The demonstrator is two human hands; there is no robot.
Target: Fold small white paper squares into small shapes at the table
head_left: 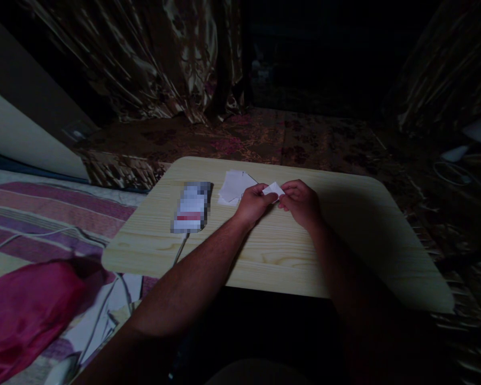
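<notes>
Between my two hands is a small piece of white folded paper, held just above the table. My left hand pinches its left side, thumb on top. At its right edge, my right hand grips the paper between thumb and fingers. Its fold lines are too dim to make out in full. A loose stack of white paper sheets lies on the table right behind my left hand.
On the light wooden table, a blurred-out phone lies left of the papers, with a cable running off the near edge. A striped bed with a pink cloth is at left. Patterned curtains hang behind.
</notes>
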